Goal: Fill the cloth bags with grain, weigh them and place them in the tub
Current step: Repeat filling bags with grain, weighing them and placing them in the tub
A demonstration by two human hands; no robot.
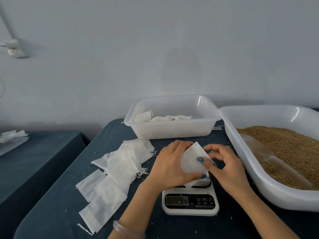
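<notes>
The left hand (170,163) grips the empty cloth bag (191,159) and the right hand (224,163) pinches its right edge, both above the scale (190,202). The grain (284,149) lies at the right edge of the table (60,213), nearer the right hand.

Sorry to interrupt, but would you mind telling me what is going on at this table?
A person holds one flat cloth bag in the left hand and right hand just above the scale, seemingly opening it. Spare empty bags lie to the left, a few filled bags sit in the tub behind, and the grain tray with its scoop is on the right.
</notes>
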